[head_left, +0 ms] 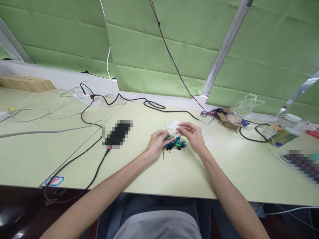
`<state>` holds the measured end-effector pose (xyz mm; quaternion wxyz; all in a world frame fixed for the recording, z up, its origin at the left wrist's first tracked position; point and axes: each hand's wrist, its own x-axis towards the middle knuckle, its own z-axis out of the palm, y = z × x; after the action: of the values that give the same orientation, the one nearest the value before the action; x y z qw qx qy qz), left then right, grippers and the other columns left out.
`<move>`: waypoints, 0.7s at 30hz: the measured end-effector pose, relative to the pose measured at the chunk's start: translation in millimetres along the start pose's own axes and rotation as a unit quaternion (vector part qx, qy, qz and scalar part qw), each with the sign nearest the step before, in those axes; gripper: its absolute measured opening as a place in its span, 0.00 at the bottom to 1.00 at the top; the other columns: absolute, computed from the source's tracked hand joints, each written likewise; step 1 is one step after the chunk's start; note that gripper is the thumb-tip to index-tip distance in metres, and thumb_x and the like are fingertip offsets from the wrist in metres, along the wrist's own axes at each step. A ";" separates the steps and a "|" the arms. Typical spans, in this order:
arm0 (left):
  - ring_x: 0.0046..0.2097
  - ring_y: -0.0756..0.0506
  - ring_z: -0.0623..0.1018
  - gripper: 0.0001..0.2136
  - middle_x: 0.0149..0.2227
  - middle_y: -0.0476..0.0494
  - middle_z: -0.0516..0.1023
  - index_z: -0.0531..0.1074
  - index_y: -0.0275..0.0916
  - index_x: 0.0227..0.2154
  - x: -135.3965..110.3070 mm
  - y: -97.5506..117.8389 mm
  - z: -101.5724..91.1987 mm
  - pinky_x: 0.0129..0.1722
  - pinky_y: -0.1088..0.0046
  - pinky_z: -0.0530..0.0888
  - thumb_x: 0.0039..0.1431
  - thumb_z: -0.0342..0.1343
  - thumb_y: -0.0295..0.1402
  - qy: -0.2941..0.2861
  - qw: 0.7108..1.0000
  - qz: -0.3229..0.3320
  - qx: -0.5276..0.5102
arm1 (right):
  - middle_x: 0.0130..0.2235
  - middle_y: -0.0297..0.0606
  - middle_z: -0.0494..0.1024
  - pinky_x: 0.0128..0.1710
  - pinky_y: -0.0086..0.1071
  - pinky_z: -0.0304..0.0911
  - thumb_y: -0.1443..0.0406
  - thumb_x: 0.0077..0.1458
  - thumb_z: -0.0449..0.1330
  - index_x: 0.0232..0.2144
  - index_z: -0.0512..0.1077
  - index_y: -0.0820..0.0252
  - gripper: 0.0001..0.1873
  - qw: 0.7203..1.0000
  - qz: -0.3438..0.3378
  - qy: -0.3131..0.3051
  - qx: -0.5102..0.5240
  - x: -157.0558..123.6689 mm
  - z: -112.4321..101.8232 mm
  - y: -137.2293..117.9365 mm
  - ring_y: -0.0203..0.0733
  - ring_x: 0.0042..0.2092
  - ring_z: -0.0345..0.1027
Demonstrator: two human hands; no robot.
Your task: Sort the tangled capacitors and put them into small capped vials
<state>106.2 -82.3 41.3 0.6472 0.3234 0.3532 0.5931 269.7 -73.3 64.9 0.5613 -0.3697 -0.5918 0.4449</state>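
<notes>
My left hand [156, 143] is closed in a pinch on a small green electronic component [168, 136] with thin wire leads. Facing it, my right hand [192, 135] has its thumb and fingertips pressed together; whatever is between them is too small to name. Between and just below both hands lies a pile of small blue, black and green electronic components [178, 144] with thin legs, partly hidden by my left fingers. Several white round pieces [172, 126] sit on the table just beyond the pile.
On the pale table [159, 177], a blurred black device [118, 132] with a cable lies left. Black cables run to a power strip [86, 99]. Wooden blocks [27, 83] stand back left. A cardboard box [228, 121] with plastic bags and a clear container [284, 134] are at right.
</notes>
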 end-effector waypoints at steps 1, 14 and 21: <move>0.32 0.51 0.76 0.08 0.26 0.47 0.72 0.72 0.33 0.22 0.2 0.0 -0.2 0.47 0.62 0.80 0.52 0.65 0.29 0.000 1.000 0.000 0.000 | 0.35 0.41 0.81 0.37 0.36 0.72 0.55 0.49 0.68 0.36 0.73 0.61 0.18 1.000 0.001 0.003 0.002 -0.5 0.4 -1.0 0.42 0.35 0.77; 0.34 0.50 0.78 0.08 0.26 0.46 0.73 0.71 0.33 0.22 -2.2 3.6 0.9 0.47 0.65 0.79 0.54 0.62 0.27 0.003 1.000 -0.020 -0.002 | 0.31 0.36 0.72 0.25 0.28 0.62 0.54 0.58 0.58 0.30 0.69 0.58 0.14 0.980 -0.064 0.014 -0.190 -2.7 3.8 0.0 0.36 0.31 0.65; 0.33 0.50 0.78 0.08 0.26 0.46 0.73 0.71 0.33 0.22 -2.7 3.7 1.2 0.47 0.65 0.79 0.54 0.63 0.27 0.004 1.000 -0.021 -0.003 | 0.22 0.32 0.69 0.26 0.29 0.59 0.57 0.58 0.57 0.28 0.68 0.58 0.12 0.974 -0.045 0.004 -0.221 -1.5 1.9 -4.0 0.36 0.24 0.63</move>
<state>105.0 -84.6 45.2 0.6591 0.3119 0.3606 0.5816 268.2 -76.3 68.2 0.4881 -0.4593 -0.6890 0.2758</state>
